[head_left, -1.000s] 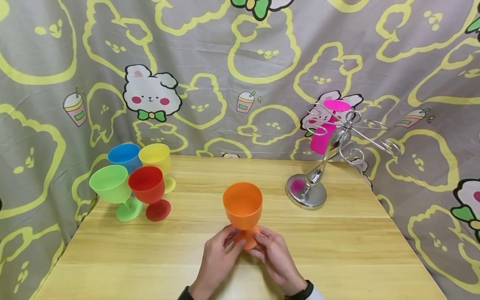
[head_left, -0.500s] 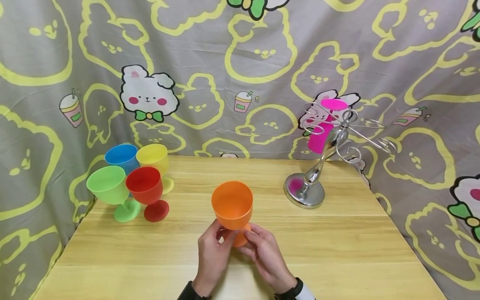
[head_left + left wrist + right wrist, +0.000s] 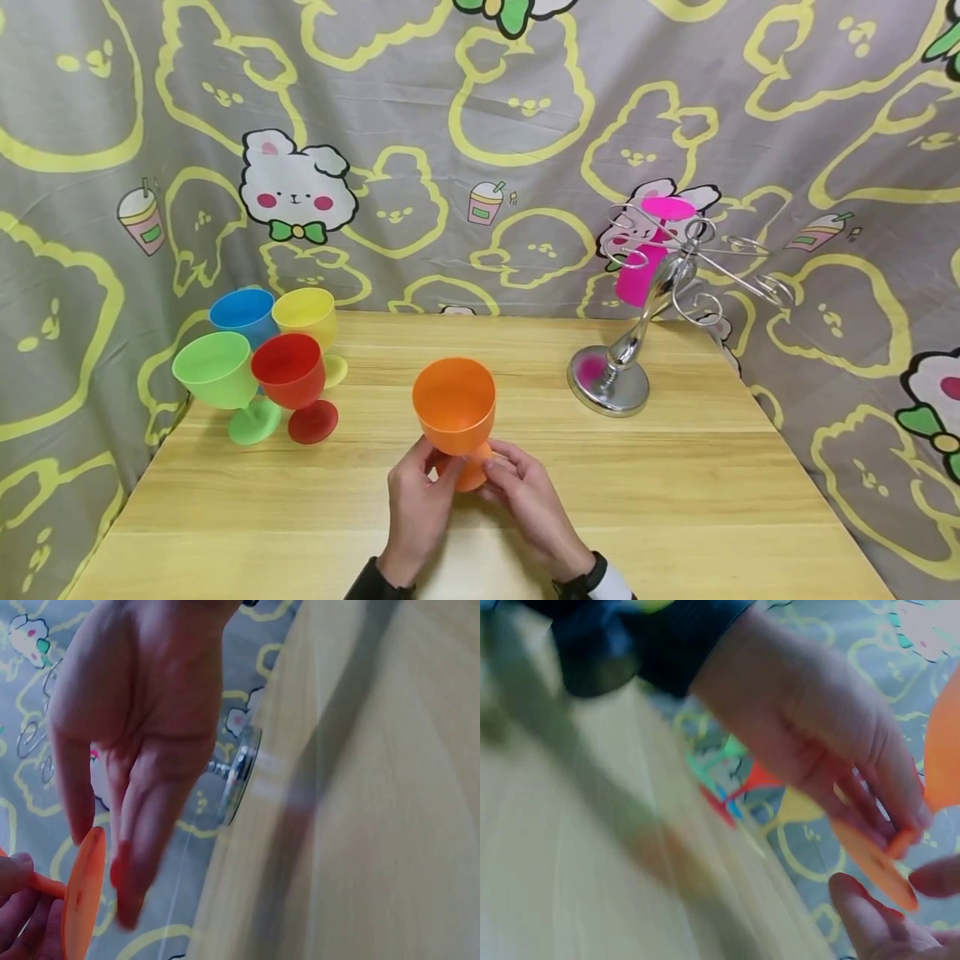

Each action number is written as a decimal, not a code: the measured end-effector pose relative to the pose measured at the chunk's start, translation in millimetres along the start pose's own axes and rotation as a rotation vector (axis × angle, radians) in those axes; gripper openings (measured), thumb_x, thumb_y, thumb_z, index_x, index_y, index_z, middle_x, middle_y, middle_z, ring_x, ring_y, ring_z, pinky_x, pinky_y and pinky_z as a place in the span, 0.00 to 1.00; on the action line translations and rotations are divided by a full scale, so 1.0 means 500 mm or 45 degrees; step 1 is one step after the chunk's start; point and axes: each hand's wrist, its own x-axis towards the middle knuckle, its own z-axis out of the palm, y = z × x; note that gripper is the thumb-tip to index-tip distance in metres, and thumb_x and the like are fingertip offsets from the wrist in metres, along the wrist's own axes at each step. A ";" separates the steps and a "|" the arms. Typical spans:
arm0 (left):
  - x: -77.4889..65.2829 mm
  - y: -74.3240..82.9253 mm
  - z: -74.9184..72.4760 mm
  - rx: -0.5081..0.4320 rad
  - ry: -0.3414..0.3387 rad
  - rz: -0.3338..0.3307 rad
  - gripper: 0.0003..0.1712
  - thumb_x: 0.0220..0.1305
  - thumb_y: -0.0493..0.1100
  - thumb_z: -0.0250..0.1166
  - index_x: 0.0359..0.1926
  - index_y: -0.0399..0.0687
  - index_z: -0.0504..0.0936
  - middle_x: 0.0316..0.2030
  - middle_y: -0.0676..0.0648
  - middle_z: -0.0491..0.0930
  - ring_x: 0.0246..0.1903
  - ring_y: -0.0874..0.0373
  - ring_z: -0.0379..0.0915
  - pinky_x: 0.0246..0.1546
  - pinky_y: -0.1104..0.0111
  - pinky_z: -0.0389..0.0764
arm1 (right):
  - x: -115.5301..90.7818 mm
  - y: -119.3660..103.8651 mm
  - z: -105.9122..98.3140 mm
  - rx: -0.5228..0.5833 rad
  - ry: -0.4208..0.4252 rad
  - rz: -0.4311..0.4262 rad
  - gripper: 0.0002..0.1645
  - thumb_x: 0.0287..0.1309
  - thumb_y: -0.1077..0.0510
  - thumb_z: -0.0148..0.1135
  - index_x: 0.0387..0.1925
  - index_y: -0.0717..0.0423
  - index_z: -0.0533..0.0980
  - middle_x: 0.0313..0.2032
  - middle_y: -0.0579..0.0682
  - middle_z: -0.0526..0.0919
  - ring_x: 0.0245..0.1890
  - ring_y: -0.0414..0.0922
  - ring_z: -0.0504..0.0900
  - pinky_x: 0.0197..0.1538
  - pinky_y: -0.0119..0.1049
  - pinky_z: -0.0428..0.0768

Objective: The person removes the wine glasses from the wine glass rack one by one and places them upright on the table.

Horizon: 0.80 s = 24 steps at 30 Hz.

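An orange plastic goblet (image 3: 454, 412) is held above the table with its bowl upward, in front of the person. The right hand (image 3: 534, 504) pinches its stem near the base from the right. At the base's left side, the left hand (image 3: 422, 504) has its thumb and fingers on either side of the rim. In the left wrist view the goblet's base (image 3: 84, 892) lies between that hand's thumb and its nearly straight fingers. A chrome cup rack (image 3: 637, 333) with curled wire arms stands at right. An inverted pink goblet (image 3: 637, 271) hangs on one arm.
On the left of the wooden table (image 3: 525, 392) a green goblet (image 3: 215, 371), a red goblet (image 3: 289, 371), a blue goblet (image 3: 243, 315) and a yellow goblet (image 3: 305, 315) stand close together. A patterned grey curtain (image 3: 420, 92) surrounds the table's back and sides.
Both hands have carried the orange goblet a little to the left, staying on its base and stem. The view has shifted slightly; the other goblets and the rack are unmoved.
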 end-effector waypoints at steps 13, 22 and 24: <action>0.053 -0.030 -0.078 0.257 -0.003 -0.066 0.14 0.55 0.27 0.72 0.40 0.44 0.84 0.34 0.49 0.86 0.33 0.59 0.80 0.38 0.63 0.85 | -0.008 -0.084 -0.096 -1.144 0.153 -0.524 0.22 0.62 0.49 0.69 0.57 0.45 0.78 0.55 0.43 0.82 0.53 0.46 0.81 0.51 0.42 0.83; 0.101 -0.050 -0.127 0.467 -0.056 -0.231 0.12 0.61 0.29 0.68 0.47 0.38 0.83 0.42 0.39 0.87 0.44 0.43 0.83 0.51 0.47 0.82 | -0.024 -0.128 -0.152 -1.835 0.161 -0.693 0.25 0.57 0.41 0.72 0.52 0.47 0.80 0.55 0.44 0.80 0.57 0.46 0.78 0.53 0.50 0.82; 0.109 -0.056 -0.134 0.513 -0.065 -0.223 0.12 0.60 0.30 0.68 0.46 0.37 0.83 0.43 0.37 0.86 0.44 0.41 0.83 0.50 0.46 0.81 | -0.026 -0.134 -0.162 -1.902 0.143 -0.674 0.26 0.56 0.42 0.73 0.52 0.48 0.80 0.55 0.46 0.80 0.57 0.48 0.78 0.53 0.51 0.82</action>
